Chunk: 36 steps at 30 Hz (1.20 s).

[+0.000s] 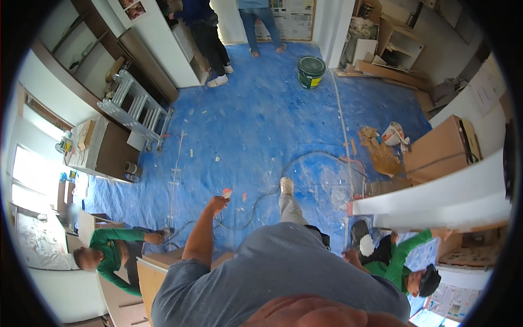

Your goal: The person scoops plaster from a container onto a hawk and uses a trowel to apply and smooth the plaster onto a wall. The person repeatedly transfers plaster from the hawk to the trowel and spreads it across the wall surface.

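My left hand (218,204) reaches forward at waist height, its fingers closed on a small flat red-and-white piece (226,193) whose kind I cannot make out. Below it spreads the blue floor sheeting (245,131), where a little pink scrap (244,196) lies. Past the right edge of my grey shirt shows a bare hand (351,255) that seems to be my right hand; its fingers are too small to read. A rounded white thing (366,246) is close to it. One foot in a light shoe (286,186) is stepped forward.
A dark cable (256,210) snakes across the floor. Co-workers in green crouch at left (117,248) and right (406,261); two people (210,43) stand ahead. A folded ladder (136,106), a green bucket (311,72), cardboard (438,150) and crumpled brown paper (377,150) are about.
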{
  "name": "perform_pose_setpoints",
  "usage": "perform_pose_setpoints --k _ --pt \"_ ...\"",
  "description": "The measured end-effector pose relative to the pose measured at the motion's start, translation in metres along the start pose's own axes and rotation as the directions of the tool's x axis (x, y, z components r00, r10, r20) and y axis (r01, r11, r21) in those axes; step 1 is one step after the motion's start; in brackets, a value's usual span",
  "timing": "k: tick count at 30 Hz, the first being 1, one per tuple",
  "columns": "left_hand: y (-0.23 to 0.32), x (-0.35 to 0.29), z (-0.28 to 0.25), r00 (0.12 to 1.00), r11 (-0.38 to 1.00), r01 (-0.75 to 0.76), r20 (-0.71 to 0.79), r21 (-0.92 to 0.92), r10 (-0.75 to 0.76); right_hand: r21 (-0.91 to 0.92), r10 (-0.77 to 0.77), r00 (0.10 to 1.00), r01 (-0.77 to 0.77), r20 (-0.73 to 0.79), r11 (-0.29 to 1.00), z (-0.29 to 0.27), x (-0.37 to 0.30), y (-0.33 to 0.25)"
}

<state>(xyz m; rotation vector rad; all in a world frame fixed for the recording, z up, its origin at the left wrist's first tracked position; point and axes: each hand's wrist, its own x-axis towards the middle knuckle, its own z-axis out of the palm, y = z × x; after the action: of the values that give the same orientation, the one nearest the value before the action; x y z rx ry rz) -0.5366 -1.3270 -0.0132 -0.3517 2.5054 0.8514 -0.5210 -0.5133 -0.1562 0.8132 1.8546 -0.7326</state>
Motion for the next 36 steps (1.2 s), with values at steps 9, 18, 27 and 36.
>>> perform_pose_setpoints --k 9,18,27,36 --pt "0.063 0.126 -0.109 0.896 0.779 0.442 0.262 -0.445 -0.359 -0.930 -0.635 0.772 0.247 0.020 0.271 -0.094 0.084 -0.385" --pt "0.013 0.286 -0.215 0.883 0.790 0.461 0.300 -0.404 -0.362 -0.001 -0.809 0.391 0.900 -0.439 0.436 -0.164 -0.055 -0.967" --pt "0.087 0.677 -0.461 0.929 0.921 0.321 0.264 -0.222 -0.260 -0.720 -0.647 0.757 0.396 -0.094 0.569 -0.173 0.107 -0.970" --pt "0.381 1.000 -0.602 0.980 0.984 -0.116 0.142 -0.137 0.136 0.582 0.138 0.978 -0.021 -0.157 0.813 -0.164 0.135 -0.948"
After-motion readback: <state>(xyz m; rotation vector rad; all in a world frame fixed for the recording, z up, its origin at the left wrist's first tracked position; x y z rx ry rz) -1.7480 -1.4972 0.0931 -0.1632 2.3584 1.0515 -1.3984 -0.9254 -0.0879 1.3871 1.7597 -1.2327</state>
